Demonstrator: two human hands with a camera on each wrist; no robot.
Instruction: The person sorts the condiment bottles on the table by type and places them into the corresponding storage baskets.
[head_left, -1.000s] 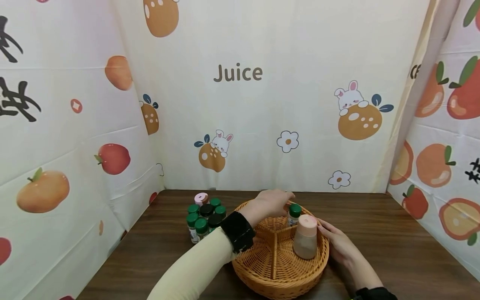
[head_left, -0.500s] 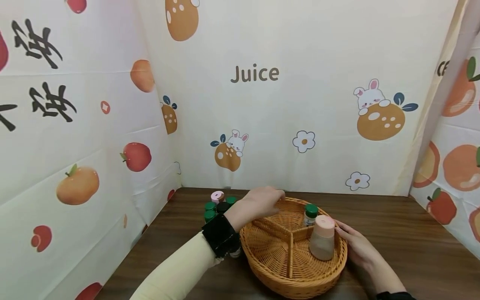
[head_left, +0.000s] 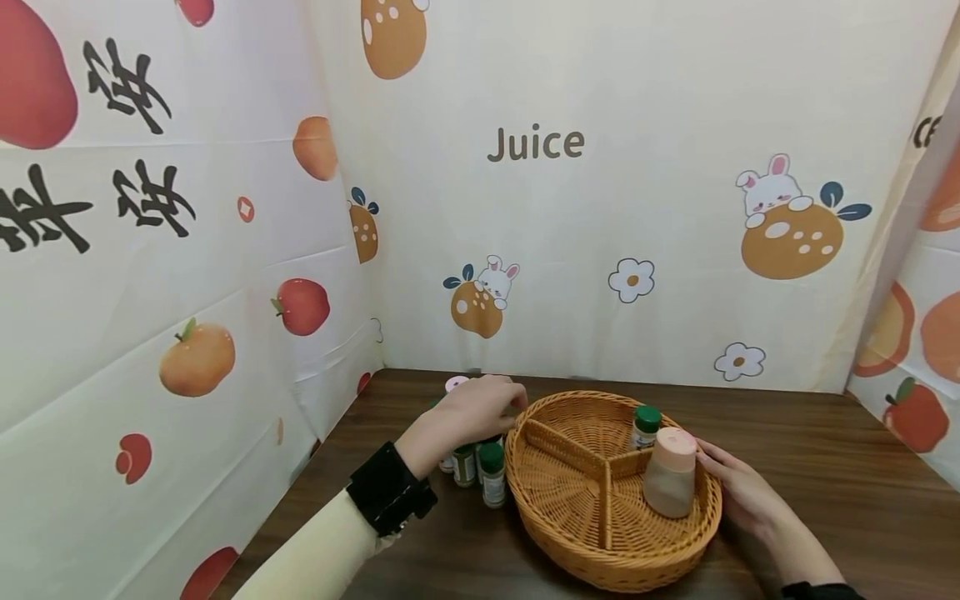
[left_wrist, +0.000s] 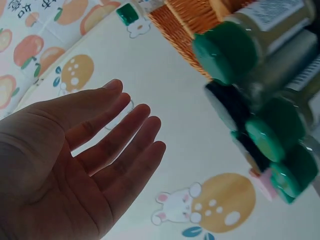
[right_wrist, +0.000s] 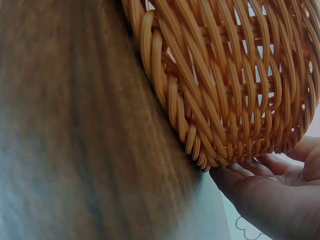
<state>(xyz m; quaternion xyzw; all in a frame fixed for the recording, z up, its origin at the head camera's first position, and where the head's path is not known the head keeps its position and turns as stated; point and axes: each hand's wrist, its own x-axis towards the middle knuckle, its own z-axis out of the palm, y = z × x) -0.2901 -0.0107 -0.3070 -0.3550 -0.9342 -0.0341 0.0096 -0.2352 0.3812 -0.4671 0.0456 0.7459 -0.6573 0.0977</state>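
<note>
Two hands at work: left hand (head_left: pixel 471 410), fingers loosely spread, hovers over the green-capped jars (head_left: pixel 480 465); right hand (head_left: pixel 738 487) braces the wicker basket (head_left: pixel 600 546); grip one jar squarely, low.

left hand (head_left: pixel 468 410) now off the basket (head_left: pixel 600 557), open over the jars (head_left: pixel 480 467)

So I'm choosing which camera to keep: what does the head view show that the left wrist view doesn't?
Only the head view shows the pink-lidded shaker standing in the wicker basket, the right hand against the basket's outer wall, and the wooden table. Only the left wrist view shows the left hand's palm with straight, empty fingers. Both show the green-capped jars beside the basket.
</note>
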